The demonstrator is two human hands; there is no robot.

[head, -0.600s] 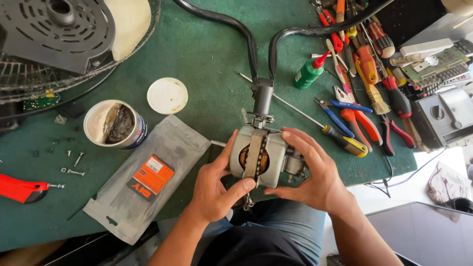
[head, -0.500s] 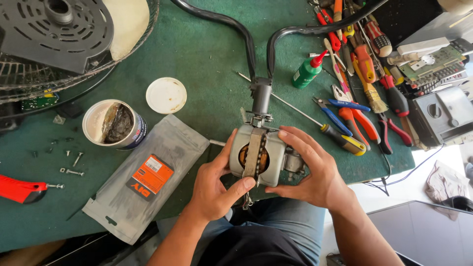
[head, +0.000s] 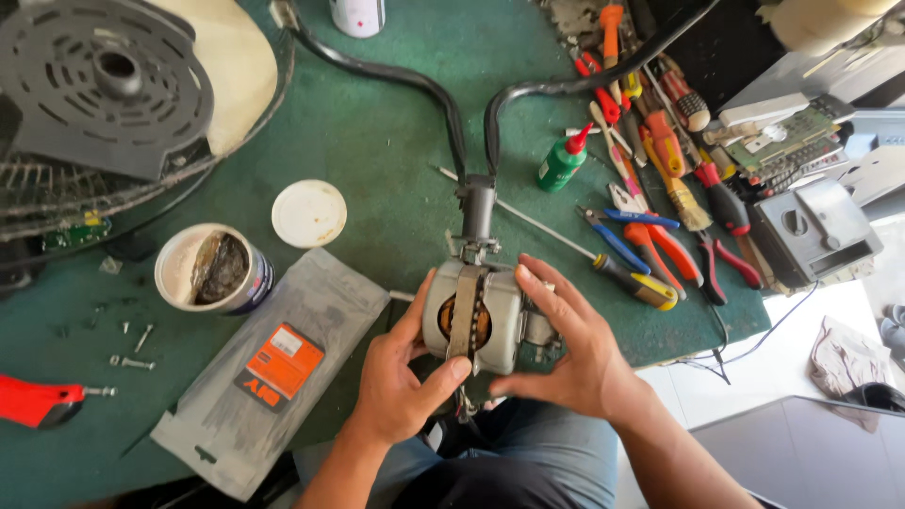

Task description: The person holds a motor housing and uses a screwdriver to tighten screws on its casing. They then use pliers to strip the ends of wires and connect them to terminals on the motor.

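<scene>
Both hands clasp the grey fan motor [head: 474,320] at the green bench [head: 377,141] edge, left hand [head: 401,382] thumb pressing its front strap, right hand [head: 570,353] fingers spread over its side.

Green workbench [head: 377,123], grease tub [head: 215,270], white lid [head: 309,213], grey packet [head: 273,368] (orange label), loose screws [head: 132,349], pliers [head: 660,247]

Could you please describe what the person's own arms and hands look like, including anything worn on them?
Both the left hand and the right hand are bare: no gloves, rings or watch show. The forearms are bare too, with no sleeves in view. The fingers have short nails.
</scene>
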